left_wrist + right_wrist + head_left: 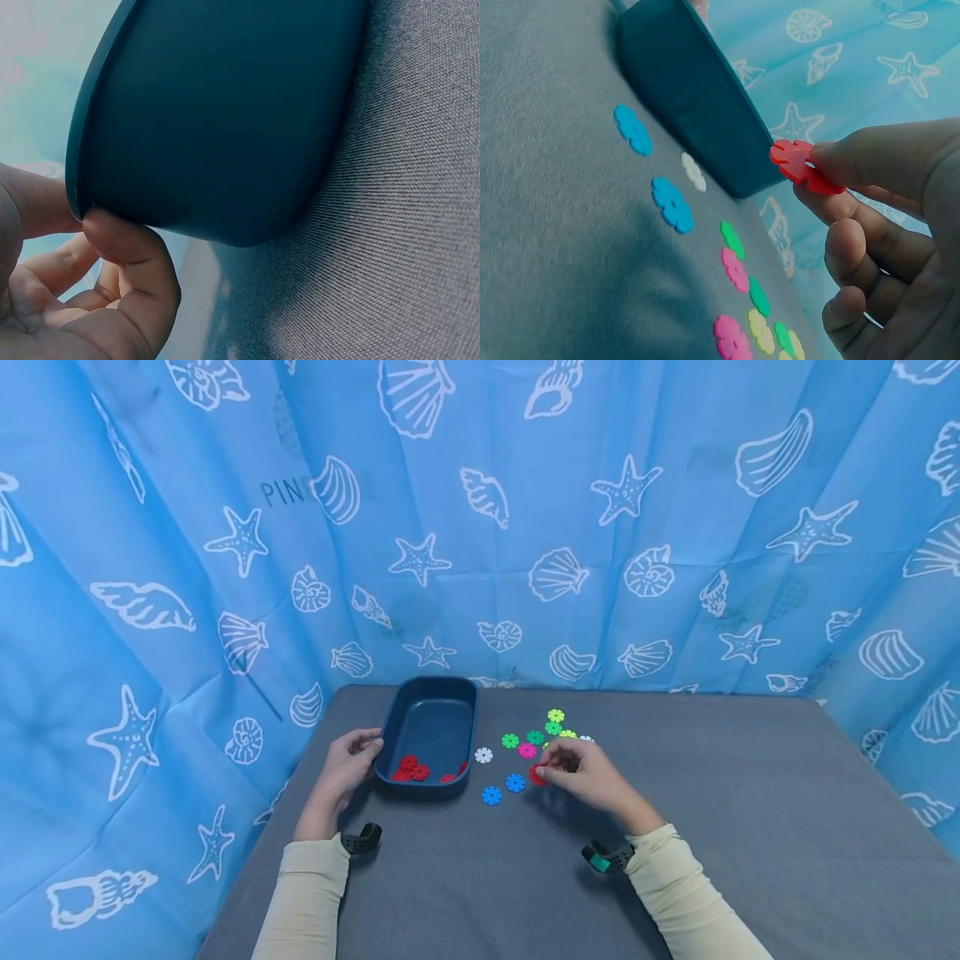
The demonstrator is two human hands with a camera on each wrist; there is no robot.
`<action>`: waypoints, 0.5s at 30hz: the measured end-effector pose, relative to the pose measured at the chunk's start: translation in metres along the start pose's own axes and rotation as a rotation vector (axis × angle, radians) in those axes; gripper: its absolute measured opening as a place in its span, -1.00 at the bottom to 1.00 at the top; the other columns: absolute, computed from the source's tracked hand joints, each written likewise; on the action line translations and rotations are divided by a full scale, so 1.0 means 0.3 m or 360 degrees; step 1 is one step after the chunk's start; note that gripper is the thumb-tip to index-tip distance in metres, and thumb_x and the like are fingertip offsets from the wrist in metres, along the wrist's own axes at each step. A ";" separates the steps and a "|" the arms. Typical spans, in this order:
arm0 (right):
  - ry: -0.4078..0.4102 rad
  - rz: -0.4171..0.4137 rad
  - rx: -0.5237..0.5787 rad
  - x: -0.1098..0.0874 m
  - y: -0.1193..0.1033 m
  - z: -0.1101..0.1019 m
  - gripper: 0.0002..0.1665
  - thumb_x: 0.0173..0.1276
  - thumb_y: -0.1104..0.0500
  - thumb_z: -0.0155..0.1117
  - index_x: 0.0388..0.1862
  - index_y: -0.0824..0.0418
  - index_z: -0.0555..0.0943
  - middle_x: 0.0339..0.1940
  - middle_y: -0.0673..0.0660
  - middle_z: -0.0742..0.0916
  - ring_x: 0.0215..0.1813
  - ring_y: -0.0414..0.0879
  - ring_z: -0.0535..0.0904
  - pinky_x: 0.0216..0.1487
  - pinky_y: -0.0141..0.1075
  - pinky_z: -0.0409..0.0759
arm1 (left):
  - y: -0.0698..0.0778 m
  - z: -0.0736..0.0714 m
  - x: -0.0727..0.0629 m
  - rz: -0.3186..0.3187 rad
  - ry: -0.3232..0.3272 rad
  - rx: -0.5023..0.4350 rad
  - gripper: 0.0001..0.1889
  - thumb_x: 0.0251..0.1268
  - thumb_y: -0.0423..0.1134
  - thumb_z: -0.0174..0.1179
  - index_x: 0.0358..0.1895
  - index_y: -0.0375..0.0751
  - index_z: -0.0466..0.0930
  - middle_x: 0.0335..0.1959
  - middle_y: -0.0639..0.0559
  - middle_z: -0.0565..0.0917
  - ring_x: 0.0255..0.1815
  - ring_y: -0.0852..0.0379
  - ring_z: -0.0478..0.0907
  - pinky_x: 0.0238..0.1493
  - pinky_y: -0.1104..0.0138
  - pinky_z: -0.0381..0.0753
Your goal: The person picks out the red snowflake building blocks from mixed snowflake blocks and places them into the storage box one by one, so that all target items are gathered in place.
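Note:
My left hand [345, 770] pinches the rim of a dark blue plastic tub [438, 727] at its left side, as the left wrist view shows with thumb and finger [124, 236] meeting at the lip. Several red notched discs [420, 772] lie in the tub's near end. To the right of the tub, my right hand [592, 781] holds one red notched plastic disc [793, 160] between thumb and forefinger, raised above the cloth. Its other fingers are loosely curled. Close to this hand lie a pink disc [527, 750] and two blue discs [515, 782].
Between tub and right hand lie a white disc [483, 755] and green discs [510, 741]. Yellow discs [556, 715] lie farther back; the right hand partly hides others. A grey cloth [750, 827] covers the table, and a blue shell-print curtain [510, 627] hangs behind it.

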State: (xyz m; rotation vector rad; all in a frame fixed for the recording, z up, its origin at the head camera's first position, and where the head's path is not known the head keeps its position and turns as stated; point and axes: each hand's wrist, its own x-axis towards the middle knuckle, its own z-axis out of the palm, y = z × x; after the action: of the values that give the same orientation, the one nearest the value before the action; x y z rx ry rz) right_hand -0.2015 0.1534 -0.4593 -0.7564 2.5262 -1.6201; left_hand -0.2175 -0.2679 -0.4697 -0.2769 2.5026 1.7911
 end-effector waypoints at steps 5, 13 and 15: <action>0.0006 0.0001 0.0015 0.010 -0.014 0.008 -0.90 0.43 0.24 0.49 -0.16 0.20 0.72 -0.30 0.14 0.75 -0.32 -0.11 0.60 -0.26 -0.32 0.60 | 0.002 0.001 0.003 -0.0011 -0.0013 0.0003 -0.56 0.69 -0.13 0.09 0.48 -0.17 0.49 0.22 -0.22 0.57 0.01 0.00 0.54 -0.04 0.26 0.63; 0.0026 0.0030 -0.0008 0.031 -0.024 0.029 -0.89 0.42 0.21 0.51 -0.16 0.16 0.72 -0.32 0.11 0.75 -0.34 -0.10 0.59 -0.27 -0.33 0.59 | -0.002 -0.001 0.004 -0.0017 -0.0014 0.0002 -0.57 0.70 -0.13 0.07 0.48 -0.16 0.49 0.22 -0.21 0.57 0.02 0.01 0.54 -0.04 0.27 0.62; 0.0039 0.0030 -0.0001 0.034 -0.029 0.033 -0.89 0.42 0.20 0.51 -0.16 0.17 0.72 -0.32 0.12 0.76 -0.34 -0.09 0.59 -0.28 -0.33 0.59 | -0.003 -0.001 0.004 -0.0019 -0.0014 0.0000 -0.56 0.70 -0.13 0.07 0.48 -0.16 0.49 0.22 -0.21 0.57 0.03 0.01 0.54 -0.03 0.27 0.62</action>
State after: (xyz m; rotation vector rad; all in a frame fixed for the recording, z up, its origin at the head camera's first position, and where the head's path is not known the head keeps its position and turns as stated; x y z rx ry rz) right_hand -0.2043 0.1376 -0.4539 -0.7150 2.5424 -1.6329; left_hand -0.2184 -0.2686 -0.4705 -0.2829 2.4896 1.7842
